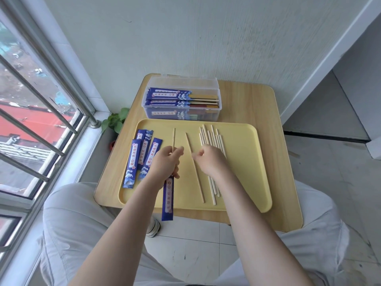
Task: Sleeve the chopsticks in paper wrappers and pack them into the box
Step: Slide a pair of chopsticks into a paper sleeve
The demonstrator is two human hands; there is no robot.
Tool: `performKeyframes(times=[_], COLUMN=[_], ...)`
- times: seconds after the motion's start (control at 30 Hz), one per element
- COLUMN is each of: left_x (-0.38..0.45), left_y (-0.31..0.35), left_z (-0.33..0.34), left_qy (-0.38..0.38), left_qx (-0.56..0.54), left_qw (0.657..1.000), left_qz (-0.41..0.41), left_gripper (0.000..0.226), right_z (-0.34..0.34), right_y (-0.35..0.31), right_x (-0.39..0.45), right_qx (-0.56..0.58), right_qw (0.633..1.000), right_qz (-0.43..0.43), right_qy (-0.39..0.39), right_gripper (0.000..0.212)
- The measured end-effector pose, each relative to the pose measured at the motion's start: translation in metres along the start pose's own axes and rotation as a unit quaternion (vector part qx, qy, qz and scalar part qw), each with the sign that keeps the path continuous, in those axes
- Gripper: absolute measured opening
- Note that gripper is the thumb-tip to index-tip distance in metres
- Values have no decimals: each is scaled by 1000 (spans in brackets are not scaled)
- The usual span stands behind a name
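My left hand (pixel 168 162) grips a blue paper wrapper (pixel 168 198) whose lower end hangs past the tray's front edge. The same hand holds one chopstick (pixel 174 139) that sticks up out of the fist. My right hand (pixel 210 159), fingers curled, pinches a second chopstick (pixel 195 172) that lies slanted on the yellow tray (pixel 247 162). A pile of several bare chopsticks (pixel 212 139) lies under and beyond my right hand. Several empty blue wrappers (pixel 140 155) lie on the tray's left. The clear plastic box (pixel 183 100) behind the tray holds sleeved chopsticks.
The tray sits on a small wooden table (pixel 274 141) against a white wall. A barred window (pixel 41 112) runs along the left, with a small green plant (pixel 115 120) beside the table. My knees in light trousers flank the table's front.
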State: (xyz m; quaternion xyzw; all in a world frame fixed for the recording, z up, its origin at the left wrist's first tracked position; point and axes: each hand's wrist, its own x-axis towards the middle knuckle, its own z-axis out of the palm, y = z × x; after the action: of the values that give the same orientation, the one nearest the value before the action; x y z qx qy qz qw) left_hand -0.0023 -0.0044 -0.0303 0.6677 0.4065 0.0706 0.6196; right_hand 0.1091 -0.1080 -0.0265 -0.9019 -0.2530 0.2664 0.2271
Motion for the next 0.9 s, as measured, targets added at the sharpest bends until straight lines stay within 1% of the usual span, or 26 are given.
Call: performKeyframes(times=[0.03, 0.1, 0.23, 0.3, 0.33, 0.4, 0.47, 0.53, 0.57, 0.6, 0.67, 0.7, 0.77, 0.83, 0.9], left_x=[1, 2, 2, 1, 1, 2, 4, 7, 7, 8, 9, 10, 10, 9, 8], left_y=[-1, 0, 1, -1, -2, -6, -10, -12, -13, -14, -15, -15, -16, -15, -14], left_z=[-2, -5, -4, -5, -5, -6, -7, -7, -7, -7, -6, -4, -1, 1, 3], left_qy=[-6, -9, -11, -9, -8, -10, -11, -13, -17, -23, -40, -49, -70, -95, -124], left_qx=[-48, -125, -215, -231, -236, -251, -263, -263, -258, -254, -251, -248, -235, -217, -200], left_qw=[999, 990, 972, 967, 965, 960, 957, 956, 957, 957, 958, 959, 962, 966, 966], left_qz=[-22, -57, -95, -109, -116, -123, -123, -129, -133, -135, -134, -131, -118, -108, -105], left_gripper=[26, 20, 10, 10, 11, 17, 35, 50, 56, 61, 68, 70, 73, 78, 82], right_z=[5, 15, 26, 27, 26, 22, 12, -4, -13, -21, -34, -39, -44, -44, -43], right_y=[-1, -4, -11, -13, -12, -9, -6, -5, -6, -6, -7, -6, -3, 0, 4], right_x=[0, -3, -8, -8, -8, -7, -7, -8, -9, -10, -11, -10, -8, -5, -1], right_qx=[-76, -145, -165, -149, -123, -41, 61, 181, 256, 337, 479, 523, 565, 574, 569], right_qw=[997, 989, 986, 988, 991, 998, 996, 981, 964, 940, 876, 849, 820, 813, 816], right_qz=[3, 8, 0, -10, -11, -16, -37, -54, -53, -51, -61, -73, -92, -95, -86], right_qy=[2, 11, 27, 37, 42, 53, 51, 47, 40, 26, -9, -20, -18, 12, 51], right_gripper=[25, 18, 15, 8, 3, 6, 12, 16, 19, 23, 24, 21, 13, 9, 14])
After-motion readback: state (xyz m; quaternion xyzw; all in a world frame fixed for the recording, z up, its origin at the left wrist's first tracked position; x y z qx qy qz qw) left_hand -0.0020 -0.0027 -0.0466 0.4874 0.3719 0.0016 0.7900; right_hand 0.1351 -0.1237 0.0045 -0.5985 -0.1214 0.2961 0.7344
